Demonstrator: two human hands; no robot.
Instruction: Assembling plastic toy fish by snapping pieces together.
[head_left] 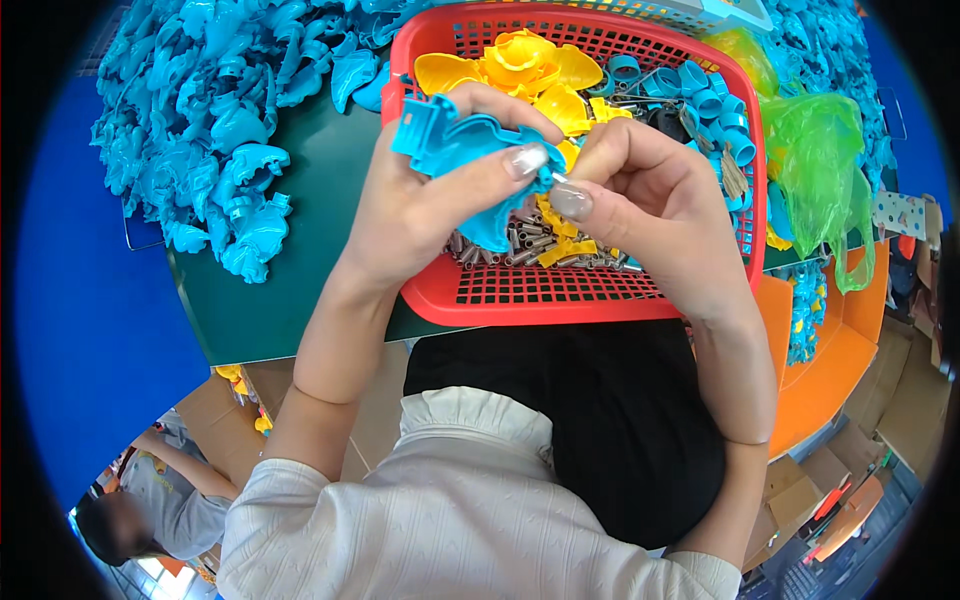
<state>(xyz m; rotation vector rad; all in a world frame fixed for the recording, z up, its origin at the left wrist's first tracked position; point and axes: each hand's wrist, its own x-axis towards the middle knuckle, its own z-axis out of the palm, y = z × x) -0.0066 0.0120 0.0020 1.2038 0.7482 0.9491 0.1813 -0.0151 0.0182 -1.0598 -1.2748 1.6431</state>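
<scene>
My left hand [425,195] grips a blue plastic shell part [455,145] above the red basket [560,300]. My right hand [650,205] meets it at the thumb tips, pinching at the edge of the same blue part; what is between the fingertips is too small to tell. Under the hands the basket holds yellow plastic pieces [525,65], small blue rings [705,95] and several short grey metal pins [525,245].
A big heap of blue plastic shells [215,120] covers the green table [290,290] at the left and back. A green plastic bag [815,165] lies right of the basket. An orange crate [830,360] stands at the right. Another person [150,500] sits at lower left.
</scene>
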